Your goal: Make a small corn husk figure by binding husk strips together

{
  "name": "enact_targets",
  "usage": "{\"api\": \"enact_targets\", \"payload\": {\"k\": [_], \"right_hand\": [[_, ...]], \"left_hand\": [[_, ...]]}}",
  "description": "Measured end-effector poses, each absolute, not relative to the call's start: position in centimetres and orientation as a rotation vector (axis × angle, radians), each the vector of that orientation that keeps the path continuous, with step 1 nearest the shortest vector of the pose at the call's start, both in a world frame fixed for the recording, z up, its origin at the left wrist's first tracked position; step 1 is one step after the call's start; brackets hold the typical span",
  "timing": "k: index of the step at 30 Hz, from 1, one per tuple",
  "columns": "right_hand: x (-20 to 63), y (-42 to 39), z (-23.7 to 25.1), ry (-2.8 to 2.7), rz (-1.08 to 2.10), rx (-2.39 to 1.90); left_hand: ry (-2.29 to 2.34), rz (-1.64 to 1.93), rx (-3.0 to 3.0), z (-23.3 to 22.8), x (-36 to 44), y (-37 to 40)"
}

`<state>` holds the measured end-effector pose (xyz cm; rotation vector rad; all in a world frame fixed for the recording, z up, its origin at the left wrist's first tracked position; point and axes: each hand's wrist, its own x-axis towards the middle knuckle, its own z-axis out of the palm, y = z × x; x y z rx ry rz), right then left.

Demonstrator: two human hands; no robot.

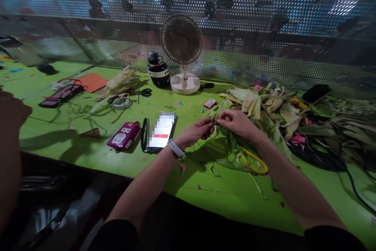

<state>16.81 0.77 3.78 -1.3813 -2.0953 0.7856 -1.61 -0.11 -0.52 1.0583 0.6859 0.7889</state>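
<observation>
My left hand [201, 128], with a pale watch band at the wrist, is closed in a pinch over the green table. Its fingertips meet those of my right hand [236, 123], which is pinched too. Between and just behind them shows a pale green corn husk [217, 110]; its gripped end is hidden by the fingers. Thin green strands [235, 141] lie under my right hand. A yellow loop, perhaps a scissors handle [258, 165], rests nearer me. Behind my right hand spreads a heap of dried husks [249, 102].
Left of my hands lie a lit phone [163, 129] and a purple device [124, 136]. Farther back stand a fan [185, 84] and a dark bottle [158, 73], near black scissors [144, 92] and a small red-white box [210, 103]. Another person's arm [10, 145] is at far left.
</observation>
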Motion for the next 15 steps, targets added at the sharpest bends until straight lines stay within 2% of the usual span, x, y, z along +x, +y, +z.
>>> {"api": "enact_targets", "payload": {"k": [5,8,11,15], "right_hand": [[19.1,1.0,5.7,-2.385,1.117,-1.278],[20.9,1.1,7.9,-2.519,1.1,-1.29],[22.5,0.9,10.2,-2.375,1.035,-1.258],[23.2,0.8,12.4,-1.955,1.222,-1.197]], "left_hand": [[0.8,0.807,1.289,-0.2,-1.8,0.3],[0.83,0.788,1.428,0.3,-2.1,0.3],[0.82,0.751,1.472,1.1,-2.5,-0.1],[0.732,0.626,1.479,2.7,-2.9,-1.2]]}}
